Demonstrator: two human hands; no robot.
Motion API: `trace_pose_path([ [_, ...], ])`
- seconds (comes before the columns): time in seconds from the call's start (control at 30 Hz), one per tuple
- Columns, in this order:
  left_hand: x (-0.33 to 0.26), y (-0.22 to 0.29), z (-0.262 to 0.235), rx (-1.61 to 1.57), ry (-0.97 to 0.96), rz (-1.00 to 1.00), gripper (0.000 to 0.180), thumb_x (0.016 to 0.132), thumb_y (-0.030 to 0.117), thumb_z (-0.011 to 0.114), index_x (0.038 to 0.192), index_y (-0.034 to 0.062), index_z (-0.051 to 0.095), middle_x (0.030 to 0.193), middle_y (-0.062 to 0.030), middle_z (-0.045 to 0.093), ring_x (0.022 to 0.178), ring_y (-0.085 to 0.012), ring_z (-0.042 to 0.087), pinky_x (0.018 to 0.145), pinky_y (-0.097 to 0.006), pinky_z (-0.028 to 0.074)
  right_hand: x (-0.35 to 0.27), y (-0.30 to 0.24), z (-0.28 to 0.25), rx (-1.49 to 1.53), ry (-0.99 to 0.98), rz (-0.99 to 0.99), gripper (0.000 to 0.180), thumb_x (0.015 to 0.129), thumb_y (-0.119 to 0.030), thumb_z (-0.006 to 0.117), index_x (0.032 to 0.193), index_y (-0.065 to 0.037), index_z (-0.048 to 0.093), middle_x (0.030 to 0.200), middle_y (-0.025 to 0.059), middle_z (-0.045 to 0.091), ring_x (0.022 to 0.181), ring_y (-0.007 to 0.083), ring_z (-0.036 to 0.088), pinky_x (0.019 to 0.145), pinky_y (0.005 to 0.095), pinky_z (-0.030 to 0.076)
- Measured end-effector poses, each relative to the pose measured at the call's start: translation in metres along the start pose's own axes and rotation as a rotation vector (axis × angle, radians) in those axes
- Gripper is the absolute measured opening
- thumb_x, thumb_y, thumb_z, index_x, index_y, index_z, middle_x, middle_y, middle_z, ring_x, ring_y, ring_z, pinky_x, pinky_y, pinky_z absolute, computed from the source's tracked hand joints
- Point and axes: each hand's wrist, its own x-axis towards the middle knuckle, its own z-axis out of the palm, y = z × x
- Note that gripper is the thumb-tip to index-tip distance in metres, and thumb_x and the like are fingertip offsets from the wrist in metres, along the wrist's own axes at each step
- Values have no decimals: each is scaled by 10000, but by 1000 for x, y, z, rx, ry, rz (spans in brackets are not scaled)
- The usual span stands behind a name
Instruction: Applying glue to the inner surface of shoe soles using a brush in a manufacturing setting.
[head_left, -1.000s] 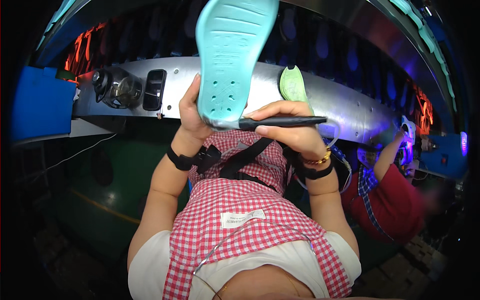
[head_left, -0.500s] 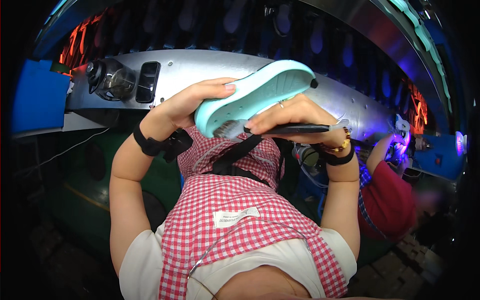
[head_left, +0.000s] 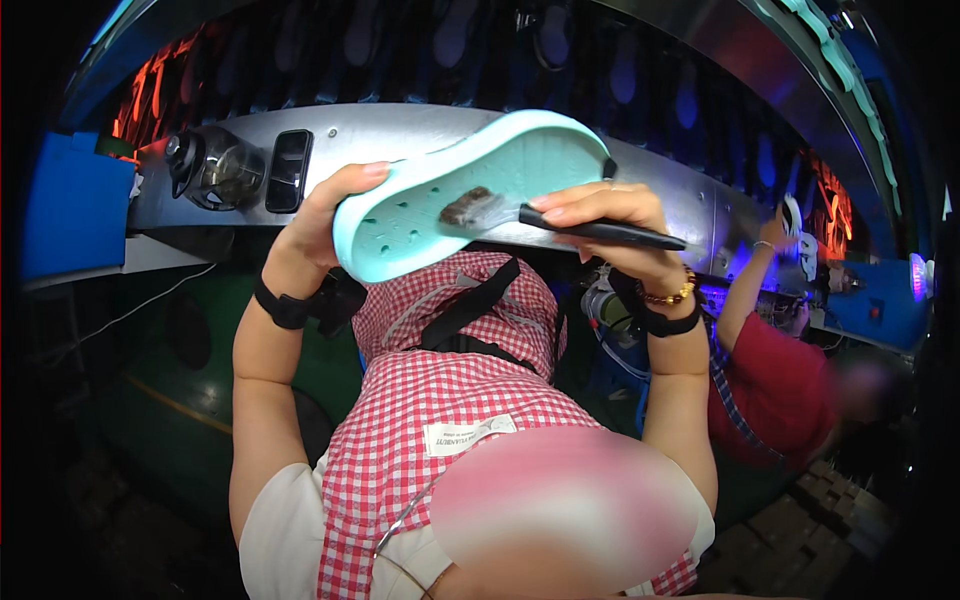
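A pale turquoise shoe sole [head_left: 400, 205] with a raised rim and several small holes is tilted up in front of me. My left hand [head_left: 325, 205] grips its left end, thumb over the upper edge. In my right hand [head_left: 620, 225] is a brush [head_left: 640, 234] with a black handle. Its dark bristles [head_left: 466, 208] touch the sole's inner face near the middle. A small black piece [head_left: 608, 168] sits at the sole's far right end, close to my right fingers.
Behind the sole runs a metal ledge [head_left: 250, 125] bearing a glass pot [head_left: 215, 165] and a black phone [head_left: 289, 170]. Dark racks with sole shapes [head_left: 460, 35] stand beyond it. At right, a co-worker in a red shirt [head_left: 775, 390] reaches toward the ledge.
The sole has turned its inner face more toward me and shifted left. The bristles have moved from its lower edge onto the inner face. The co-worker's arm has risen.
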Motion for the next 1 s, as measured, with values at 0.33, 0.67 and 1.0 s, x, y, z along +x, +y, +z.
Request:
trace_pose_path([
  [0.33, -17, 5, -14, 109, 122, 57, 530, 743, 353, 502, 1088, -50, 506, 938, -142, 587, 788, -178, 566, 680, -261, 456, -2, 5, 2, -134, 69, 10, 205, 675, 37, 661, 870, -22, 638, 913, 132, 632, 661, 115, 604, 544, 213, 484],
  [0.67, 50, -44, -14, -493, -213, 388, 740, 819, 629, 186, 1301, 79, 300, 1253, -142, 415, 1156, -392, 364, 969, -512, 284, 8, 9, 26, -11, 188, 118, 190, 691, -7, 658, 879, 14, 633, 798, 90, 635, 693, 96, 584, 628, 205, 461],
  [1.0, 65, -58, 1, -446, 383, 412, 743, 795, 672, 175, 1208, 92, 389, 1071, -128, 538, 992, -263, 529, 864, -411, 433, 18, 32, 55, -392, 138, -187, 150, 663, -71, 643, 811, -45, 637, 701, 109, 607, 606, 219, 576, 578, 291, 458],
])
